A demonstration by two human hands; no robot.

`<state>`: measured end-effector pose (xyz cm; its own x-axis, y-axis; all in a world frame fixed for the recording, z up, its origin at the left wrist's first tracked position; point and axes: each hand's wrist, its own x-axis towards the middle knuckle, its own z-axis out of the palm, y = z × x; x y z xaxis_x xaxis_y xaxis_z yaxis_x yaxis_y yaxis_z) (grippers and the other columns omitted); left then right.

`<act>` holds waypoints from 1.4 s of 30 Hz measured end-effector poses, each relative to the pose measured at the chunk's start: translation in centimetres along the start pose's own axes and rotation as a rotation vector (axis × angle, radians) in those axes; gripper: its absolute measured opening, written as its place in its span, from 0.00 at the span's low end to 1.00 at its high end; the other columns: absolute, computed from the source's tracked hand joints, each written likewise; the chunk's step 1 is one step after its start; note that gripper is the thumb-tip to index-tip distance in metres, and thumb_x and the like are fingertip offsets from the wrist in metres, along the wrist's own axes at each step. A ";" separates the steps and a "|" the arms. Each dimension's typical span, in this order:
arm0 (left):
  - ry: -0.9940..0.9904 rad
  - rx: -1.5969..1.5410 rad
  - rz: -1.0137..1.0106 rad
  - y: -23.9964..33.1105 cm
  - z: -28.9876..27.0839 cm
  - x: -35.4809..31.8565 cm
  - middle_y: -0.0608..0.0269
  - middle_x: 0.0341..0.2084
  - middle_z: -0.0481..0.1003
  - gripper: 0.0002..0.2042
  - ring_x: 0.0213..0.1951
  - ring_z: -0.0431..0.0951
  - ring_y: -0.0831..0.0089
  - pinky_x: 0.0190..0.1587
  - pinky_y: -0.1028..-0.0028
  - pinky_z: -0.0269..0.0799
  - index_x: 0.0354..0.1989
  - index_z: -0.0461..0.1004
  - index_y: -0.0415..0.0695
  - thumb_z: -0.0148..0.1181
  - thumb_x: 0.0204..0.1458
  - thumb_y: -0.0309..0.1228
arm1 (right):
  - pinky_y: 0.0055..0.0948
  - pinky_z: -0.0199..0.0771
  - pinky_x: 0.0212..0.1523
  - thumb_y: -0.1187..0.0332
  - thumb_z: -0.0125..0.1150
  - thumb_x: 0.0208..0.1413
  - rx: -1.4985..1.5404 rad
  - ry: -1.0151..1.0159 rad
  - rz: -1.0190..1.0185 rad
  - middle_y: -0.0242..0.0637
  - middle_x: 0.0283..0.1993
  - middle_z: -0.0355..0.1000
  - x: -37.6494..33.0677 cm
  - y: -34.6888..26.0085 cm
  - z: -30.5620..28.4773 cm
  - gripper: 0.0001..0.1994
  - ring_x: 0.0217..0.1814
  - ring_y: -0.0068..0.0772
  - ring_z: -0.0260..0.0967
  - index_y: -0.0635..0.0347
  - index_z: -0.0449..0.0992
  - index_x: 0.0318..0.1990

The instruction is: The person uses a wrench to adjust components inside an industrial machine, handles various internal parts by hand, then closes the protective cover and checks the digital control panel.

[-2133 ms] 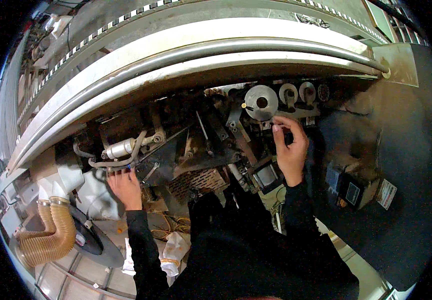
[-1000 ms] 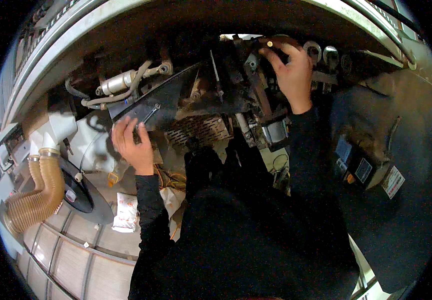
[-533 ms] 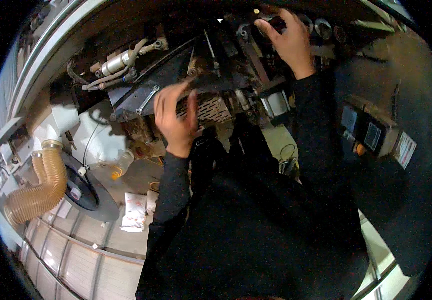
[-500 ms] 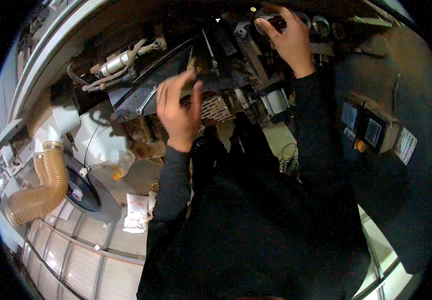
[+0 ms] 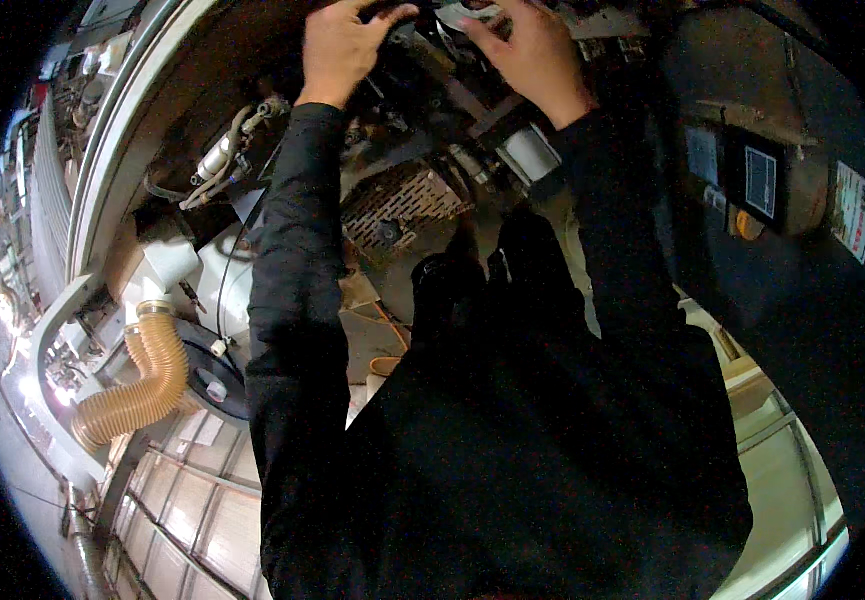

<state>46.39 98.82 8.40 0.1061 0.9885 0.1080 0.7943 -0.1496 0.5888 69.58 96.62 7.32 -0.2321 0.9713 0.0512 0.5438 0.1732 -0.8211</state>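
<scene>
My left hand (image 5: 340, 48) reaches to the top edge of the view. Its thumb stretches toward the right, apart from the fingers, which the edge partly cuts off; nothing shows in its grip. Across from it, my right hand (image 5: 540, 62) has its thumb and fingers closed round a pale, shiny ring-shaped metal part (image 5: 465, 16). The upper side of that part lies outside the picture. Beneath both hands is a dark bench area with metal parts, among them a grey cylindrical part (image 5: 529, 155) and a slotted metal plate (image 5: 402, 205).
A silver cylinder with hoses (image 5: 216, 158) lies at the left. Below it bends a ribbed tan duct (image 5: 162, 390) beside a dark round rim. A dark panel with a framed black box (image 5: 760, 180) and a white label (image 5: 855, 212) stands at the right.
My left hand has moved up and away from the slotted plate, toward the right hand. The right hand has shifted left with the ring. The view has also shifted.
</scene>
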 end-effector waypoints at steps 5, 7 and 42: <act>0.074 -0.285 0.149 -3.5 2.1 0.2 0.45 0.32 0.80 0.08 0.33 0.81 0.56 0.36 0.59 0.76 0.40 0.82 0.33 0.64 0.66 0.28 | 0.47 0.82 0.49 0.60 0.60 0.72 -0.001 0.017 -0.058 0.44 0.54 0.77 0.2 0.7 1.9 0.22 0.52 0.46 0.76 0.58 0.71 0.67; 0.172 -0.170 0.244 -3.0 2.9 0.3 0.45 0.31 0.81 0.08 0.32 0.81 0.53 0.34 0.58 0.76 0.39 0.83 0.35 0.65 0.64 0.28 | 0.46 0.82 0.49 0.60 0.60 0.72 -0.074 -0.069 0.035 0.44 0.54 0.77 0.9 -0.1 1.1 0.22 0.52 0.46 0.76 0.58 0.71 0.67; 0.283 0.027 0.353 -2.4 2.5 0.6 0.46 0.24 0.78 0.07 0.25 0.76 0.49 0.28 0.60 0.70 0.35 0.85 0.40 0.72 0.55 0.31 | 0.50 0.78 0.52 0.64 0.59 0.71 -0.245 0.021 -0.244 0.54 0.53 0.74 3.9 2.8 2.8 0.16 0.54 0.60 0.72 0.68 0.72 0.57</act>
<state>45.98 99.85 5.06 0.2084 0.8314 0.5151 0.7547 -0.4717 0.4561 67.87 100.43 3.64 -0.3637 0.8993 0.2427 0.6524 0.4319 -0.6227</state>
